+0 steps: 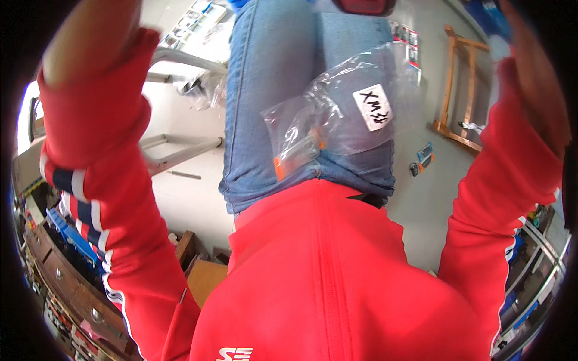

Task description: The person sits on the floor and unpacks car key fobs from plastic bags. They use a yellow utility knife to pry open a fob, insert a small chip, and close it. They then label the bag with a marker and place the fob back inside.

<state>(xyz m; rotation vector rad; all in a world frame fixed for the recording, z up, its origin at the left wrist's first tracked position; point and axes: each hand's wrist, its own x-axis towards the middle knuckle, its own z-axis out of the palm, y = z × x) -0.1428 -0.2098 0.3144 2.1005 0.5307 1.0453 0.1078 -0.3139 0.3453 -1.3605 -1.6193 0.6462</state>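
Both my arms, in red sleeves, are raised toward the upper corners. Only the wrist and base of my left hand [93,45] show at the upper left; its fingers lie beyond the picture's edge. At the upper right, my right hand [536,66] is blurred and mostly cut off, with its fingers hidden. Across my jeans [271,72] lies a crumpled clear plastic bag [349,75]. A white handwritten label [372,108] is stuck to it, and small orange bits [279,169] show at its lower left. Neither hand touches the bag.
Grey metal tubing [183,155] stands left of my legs, beside a thin rod [183,175] on the floor. To the right are a wooden frame [451,84] and a small blue-and-orange packet [425,157]. Wooden drawers [66,283] line the lower left; metal racking [536,259] the lower right.
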